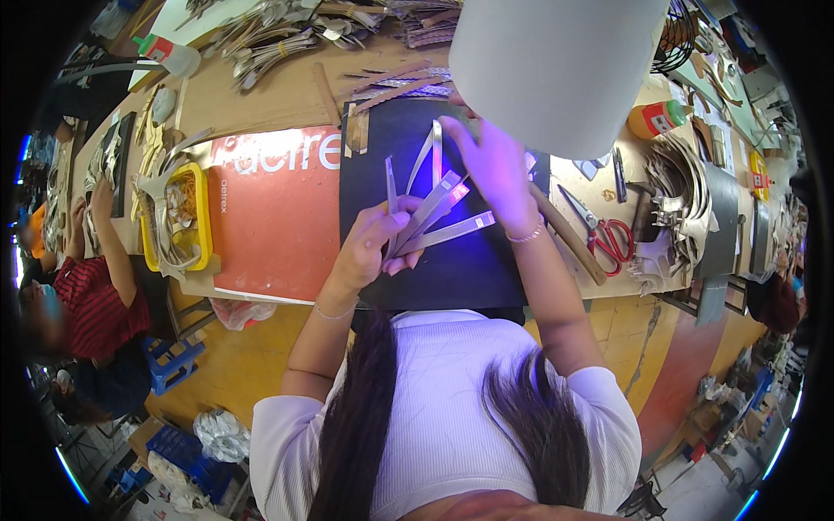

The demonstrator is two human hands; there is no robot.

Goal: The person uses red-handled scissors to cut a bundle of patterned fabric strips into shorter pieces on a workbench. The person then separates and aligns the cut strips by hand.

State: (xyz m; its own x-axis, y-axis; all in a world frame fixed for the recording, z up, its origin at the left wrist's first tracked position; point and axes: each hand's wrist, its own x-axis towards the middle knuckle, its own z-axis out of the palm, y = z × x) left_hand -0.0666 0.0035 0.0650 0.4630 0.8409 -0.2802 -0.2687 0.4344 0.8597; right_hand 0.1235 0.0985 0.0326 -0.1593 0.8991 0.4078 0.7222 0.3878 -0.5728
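My left hand (372,247) is closed around the lower ends of several narrow, pale grey straps (426,213), which fan out up and to the right. Some of their ends shine pink and white under violet light. To the right and farther forward, my right hand (497,169) has its fingertips at the top of a bent strap (437,152) and appears to pinch it. Blur and the lamp partly hide those fingers. Both hands are over a black mat (469,282) on the bench.
A large white lamp shade (556,78) hangs over the far right of the mat. Red-handled scissors (608,243) and a wooden handle (569,239) lie right. Left are a red sheet (274,226) and a yellow basket (207,239). Bundled straps (400,82) lie behind. A person (95,300) works at far left.
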